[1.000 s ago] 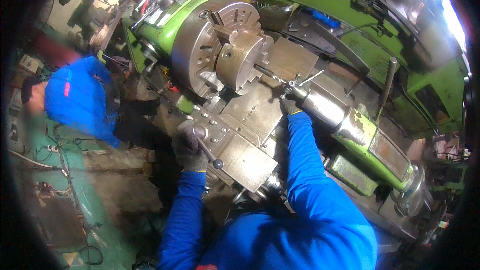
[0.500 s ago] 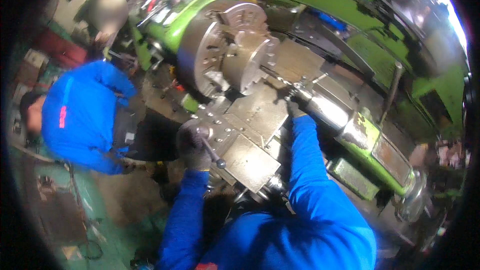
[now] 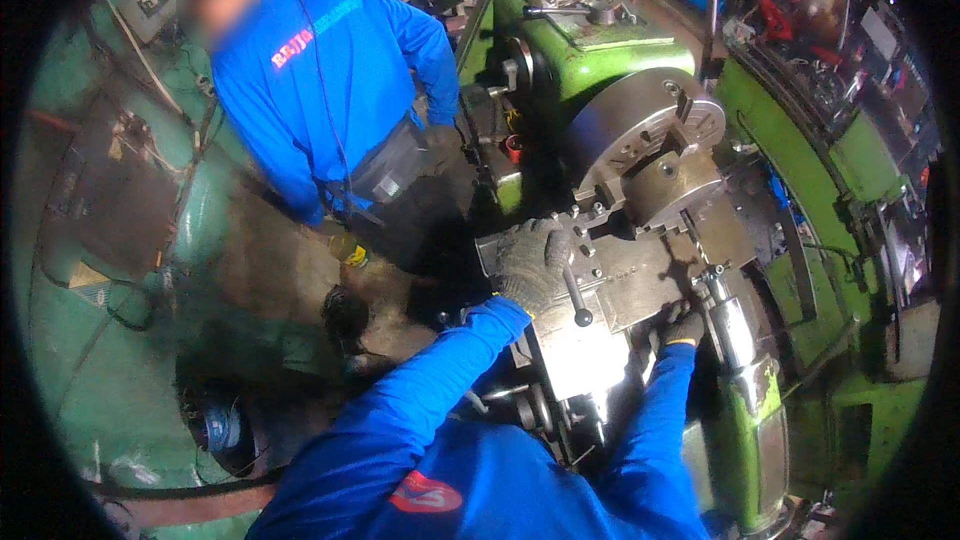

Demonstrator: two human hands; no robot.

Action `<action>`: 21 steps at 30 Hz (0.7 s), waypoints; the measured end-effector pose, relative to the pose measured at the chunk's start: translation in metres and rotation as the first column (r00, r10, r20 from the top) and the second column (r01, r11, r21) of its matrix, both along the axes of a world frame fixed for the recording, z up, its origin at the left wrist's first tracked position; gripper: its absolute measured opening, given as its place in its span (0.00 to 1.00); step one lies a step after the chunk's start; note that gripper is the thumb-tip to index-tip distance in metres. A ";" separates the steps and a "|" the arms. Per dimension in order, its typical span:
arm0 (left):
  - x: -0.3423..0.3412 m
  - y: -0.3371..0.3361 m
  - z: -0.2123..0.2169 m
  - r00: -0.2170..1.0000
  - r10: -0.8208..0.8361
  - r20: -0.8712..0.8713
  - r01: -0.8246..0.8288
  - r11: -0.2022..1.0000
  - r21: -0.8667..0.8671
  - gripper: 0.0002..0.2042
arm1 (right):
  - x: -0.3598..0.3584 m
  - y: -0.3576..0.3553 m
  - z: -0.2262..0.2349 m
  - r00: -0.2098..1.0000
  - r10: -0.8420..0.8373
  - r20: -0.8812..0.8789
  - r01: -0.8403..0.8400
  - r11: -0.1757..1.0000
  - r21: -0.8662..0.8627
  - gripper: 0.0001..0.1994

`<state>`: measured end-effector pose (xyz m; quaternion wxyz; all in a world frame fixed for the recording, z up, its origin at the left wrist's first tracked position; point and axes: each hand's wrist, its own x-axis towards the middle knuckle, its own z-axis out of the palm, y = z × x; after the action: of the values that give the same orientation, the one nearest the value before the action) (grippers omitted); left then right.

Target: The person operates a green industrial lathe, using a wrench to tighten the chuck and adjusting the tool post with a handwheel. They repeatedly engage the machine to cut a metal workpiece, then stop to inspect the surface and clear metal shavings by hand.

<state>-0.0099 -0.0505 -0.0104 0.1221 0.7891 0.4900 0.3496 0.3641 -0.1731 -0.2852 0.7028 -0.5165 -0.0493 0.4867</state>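
My left hand (image 3: pixel 533 262), in a grey knit glove, lies over the top of the lathe's tool post (image 3: pixel 492 252), palm down. Beside its fingers, a clamping lever (image 3: pixel 577 292) with a round dark knob slants toward me. My right hand (image 3: pixel 682 323), in a dark glove, is beside the tailstock quill (image 3: pixel 734 332), close to the drill chuck (image 3: pixel 713 283); its fingers are partly hidden. A long drill bit (image 3: pixel 694 237) points from the chuck toward the round metal workpiece (image 3: pixel 672 188), which is held in the large lathe chuck (image 3: pixel 630 130).
At the left, a co-worker in a blue jacket (image 3: pixel 330 90) stands bent beside the green headstock (image 3: pixel 620 65), which has tools on top. The steel cross slide (image 3: pixel 585 355) lies between my arms. The green tailstock (image 3: pixel 755 400) is at my right. A dark round container (image 3: pixel 230 435) stands on the green floor.
The view has swung left, so the lathe appears farther right and more of the co-worker and floor shows. My left hand remains at the tool post, my right beside the tailstock quill.
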 end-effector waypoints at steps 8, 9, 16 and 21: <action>-0.006 0.007 0.002 0.878 -0.170 0.447 0.138 0.985 0.103 0.09 | -0.127 -0.115 0.164 0.941 -0.134 0.312 0.228 0.931 -0.286 0.10; -0.019 0.007 0.009 0.842 -0.196 0.503 0.148 0.980 0.134 0.08 | -0.147 -0.129 0.189 0.904 -0.042 0.426 0.231 0.886 -0.402 0.10; -0.146 0.128 -0.058 0.729 -0.054 0.683 0.438 0.803 -0.404 0.15 | -0.261 -0.281 0.219 0.160 0.585 0.795 0.525 0.632 -0.570 0.15; -0.195 0.234 -0.103 0.783 0.007 0.622 0.470 0.649 -0.598 0.17 | -0.399 -0.427 0.192 0.552 0.244 0.797 0.687 0.409 -0.601 0.09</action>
<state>-0.2048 0.1830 -0.1135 0.6120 0.5887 0.4153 0.3262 -0.0353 -0.6002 -0.0934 0.2840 -0.9582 -0.0151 0.0314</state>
